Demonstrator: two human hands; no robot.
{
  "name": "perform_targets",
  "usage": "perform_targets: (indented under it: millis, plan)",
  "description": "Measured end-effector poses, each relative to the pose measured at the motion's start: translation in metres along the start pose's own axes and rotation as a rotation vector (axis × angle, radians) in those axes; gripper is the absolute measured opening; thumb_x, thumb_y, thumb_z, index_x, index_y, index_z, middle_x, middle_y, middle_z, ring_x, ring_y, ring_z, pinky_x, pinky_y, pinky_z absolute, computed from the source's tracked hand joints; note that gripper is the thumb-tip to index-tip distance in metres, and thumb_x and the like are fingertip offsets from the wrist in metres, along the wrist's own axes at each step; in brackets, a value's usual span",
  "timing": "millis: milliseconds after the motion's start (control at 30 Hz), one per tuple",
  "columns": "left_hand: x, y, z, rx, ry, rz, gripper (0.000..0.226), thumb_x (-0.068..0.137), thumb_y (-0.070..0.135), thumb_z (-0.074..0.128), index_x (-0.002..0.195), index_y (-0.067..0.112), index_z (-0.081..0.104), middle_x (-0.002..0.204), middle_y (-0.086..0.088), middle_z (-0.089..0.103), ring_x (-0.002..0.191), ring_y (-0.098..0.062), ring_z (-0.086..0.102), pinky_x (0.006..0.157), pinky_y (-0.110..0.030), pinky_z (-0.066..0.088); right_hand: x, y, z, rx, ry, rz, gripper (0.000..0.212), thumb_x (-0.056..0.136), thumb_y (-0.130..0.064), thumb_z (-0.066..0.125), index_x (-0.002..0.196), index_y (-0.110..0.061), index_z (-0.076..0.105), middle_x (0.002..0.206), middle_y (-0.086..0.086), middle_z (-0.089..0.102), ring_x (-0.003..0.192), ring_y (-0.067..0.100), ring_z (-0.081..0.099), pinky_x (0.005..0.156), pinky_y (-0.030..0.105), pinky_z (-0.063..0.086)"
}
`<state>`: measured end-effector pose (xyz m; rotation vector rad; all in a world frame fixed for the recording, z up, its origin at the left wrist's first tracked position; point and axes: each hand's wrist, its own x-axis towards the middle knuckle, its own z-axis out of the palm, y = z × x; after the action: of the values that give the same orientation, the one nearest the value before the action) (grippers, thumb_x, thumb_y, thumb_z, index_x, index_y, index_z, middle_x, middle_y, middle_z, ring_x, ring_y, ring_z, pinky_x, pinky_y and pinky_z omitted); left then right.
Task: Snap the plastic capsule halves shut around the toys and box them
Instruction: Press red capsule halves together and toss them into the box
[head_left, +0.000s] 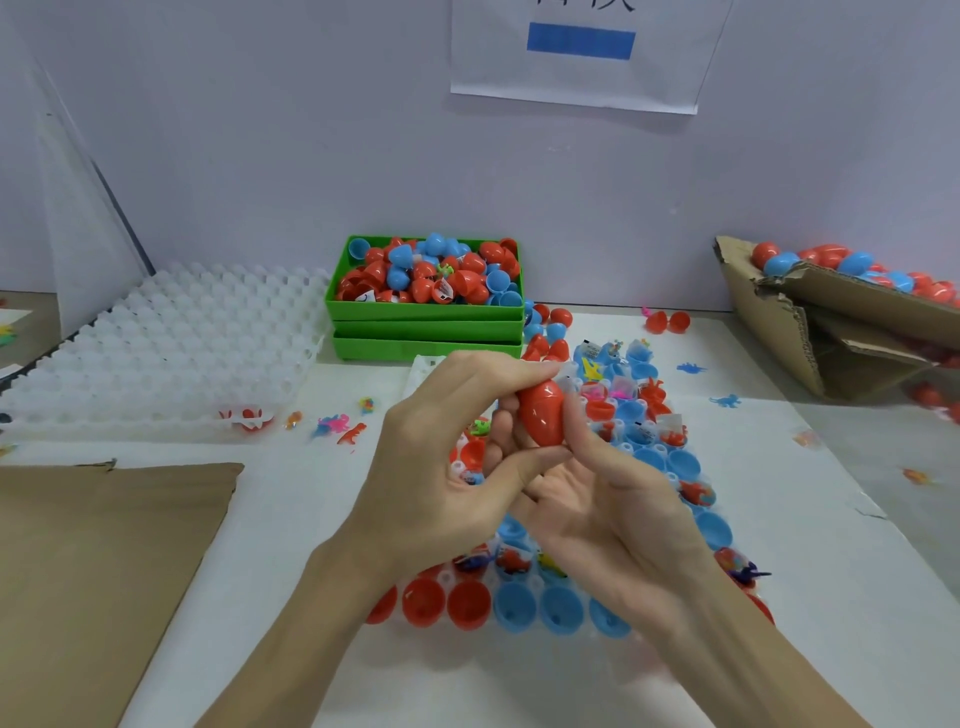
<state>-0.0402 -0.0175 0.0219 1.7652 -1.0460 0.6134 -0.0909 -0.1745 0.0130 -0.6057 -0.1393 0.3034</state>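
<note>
At the centre of the frame a red egg-shaped plastic capsule (541, 413) is held upright between both hands, above a white moulded tray (670, 475) of open red and blue capsule halves with small toys in them. The capsule looks joined, though it cannot be told whether the seam is fully seated.

To close it well, the two halves should be kept in line and squeezed evenly end to end until the rim seats all round; pressure on one side alone would probably leave the seam gaping. No toy limb or wrapper should be caught in the joint. Once shut, the capsule is best carried to the brown cardboard box (789, 332) of finished red and blue capsules at the upper right of the frame.

The left hand (447, 467) is curled round the capsule, its thumb pressed at the lower end and its fingers over the top. The right hand (618, 499) lies palm up beneath, with a finger laid along the capsule's right side; its fingers are partly bent against the shell.

A green plastic bin (426, 312) of loose halves stands above the hands.
</note>
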Motion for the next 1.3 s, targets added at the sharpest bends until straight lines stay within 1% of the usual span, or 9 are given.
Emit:
perform_targets:
  millis: [367, 500, 667, 733, 833, 933, 1033, 1167, 1300]
  plan:
    - [-0.001, 0.004, 0.003, -0.011, -0.017, -0.016, 0.045, 0.089, 0.024, 0.081, 0.129, 0.009, 0.067, 0.121, 0.007, 0.066, 0.116, -0.014, 0.063, 0.101, -0.024, 0.049, -0.002, -0.002, 0.002, 0.070, 0.003, 0.013, 0.032, 0.087, -0.018, 0.081, 0.110, 0.004, 0.076, 0.105, 0.014, 0.073, 0.105, 0.023, 0.072, 0.097, 0.031, 0.056]
    - [-0.001, 0.002, 0.004, -0.025, -0.023, -0.044, 0.045, 0.091, 0.026, 0.077, 0.130, 0.007, 0.066, 0.125, 0.003, 0.067, 0.121, -0.015, 0.063, 0.103, -0.024, 0.049, -0.001, -0.001, 0.003, 0.079, -0.021, 0.011, 0.028, 0.095, -0.019, 0.075, 0.113, 0.002, 0.075, 0.107, 0.012, 0.072, 0.107, 0.022, 0.071, 0.099, 0.029, 0.054]
    - [-0.002, -0.001, 0.008, -0.054, -0.044, -0.099, 0.048, 0.093, 0.020, 0.077, 0.138, 0.010, 0.062, 0.135, 0.004, 0.064, 0.131, -0.021, 0.060, 0.110, -0.039, 0.049, 0.000, -0.008, 0.003, -0.096, 0.025, -0.075, 0.029, 0.098, -0.026, 0.070, 0.116, -0.005, 0.076, 0.112, 0.010, 0.072, 0.112, 0.020, 0.069, 0.099, 0.029, 0.053]
    - [-0.002, -0.003, 0.008, -0.055, -0.040, -0.120, 0.048, 0.095, 0.019, 0.076, 0.141, 0.013, 0.060, 0.140, 0.007, 0.062, 0.134, -0.021, 0.058, 0.111, -0.040, 0.047, 0.001, -0.012, 0.001, -0.180, 0.048, -0.121, 0.031, 0.098, -0.026, 0.068, 0.119, -0.004, 0.075, 0.120, 0.014, 0.072, 0.119, 0.023, 0.068, 0.099, 0.031, 0.054]
    - [-0.001, -0.007, 0.007, -0.094, -0.033, -0.151, 0.047, 0.098, 0.014, 0.070, 0.144, 0.015, 0.058, 0.147, 0.008, 0.059, 0.141, -0.020, 0.052, 0.115, -0.039, 0.044, 0.000, -0.015, 0.000, -0.271, 0.077, -0.217, 0.032, 0.100, -0.017, 0.062, 0.128, -0.003, 0.070, 0.134, 0.020, 0.067, 0.128, 0.032, 0.064, 0.099, 0.034, 0.055]
    - [0.000, -0.010, 0.006, -0.076, -0.050, -0.163, 0.044, 0.101, 0.018, 0.066, 0.144, 0.017, 0.058, 0.147, 0.009, 0.059, 0.141, -0.018, 0.051, 0.114, -0.036, 0.044, 0.001, -0.015, 0.000, -0.471, 0.243, -0.354, 0.032, 0.091, -0.020, 0.074, 0.123, -0.012, 0.075, 0.127, 0.015, 0.072, 0.122, 0.028, 0.068, 0.097, 0.032, 0.057]
    - [-0.002, -0.010, 0.007, -0.071, -0.044, -0.180, 0.042, 0.101, 0.021, 0.063, 0.142, 0.016, 0.060, 0.139, 0.010, 0.063, 0.134, -0.013, 0.055, 0.111, -0.028, 0.044, 0.000, -0.013, 0.003, -0.576, 0.299, -0.409, 0.034, 0.084, -0.030, 0.079, 0.115, -0.016, 0.077, 0.120, 0.011, 0.075, 0.118, 0.025, 0.070, 0.096, 0.029, 0.058]
    - [-0.002, -0.007, 0.008, -0.053, -0.019, -0.192, 0.042, 0.099, 0.025, 0.066, 0.141, 0.019, 0.062, 0.135, 0.014, 0.065, 0.129, -0.008, 0.057, 0.109, -0.022, 0.043, -0.002, -0.016, 0.004, -0.600, 0.300, -0.412, 0.027, 0.087, -0.029, 0.078, 0.112, -0.020, 0.078, 0.118, 0.011, 0.075, 0.117, 0.024, 0.070, 0.093, 0.026, 0.057]
    - [-0.002, -0.008, 0.010, -0.012, -0.035, -0.239, 0.052, 0.100, 0.041, 0.059, 0.150, 0.027, 0.053, 0.145, 0.023, 0.057, 0.140, -0.006, 0.049, 0.112, -0.019, 0.041, 0.004, -0.021, -0.002, -0.441, 0.288, -0.348, 0.025, 0.095, -0.017, 0.073, 0.118, -0.008, 0.075, 0.122, 0.018, 0.073, 0.116, 0.029, 0.071, 0.094, 0.031, 0.058]
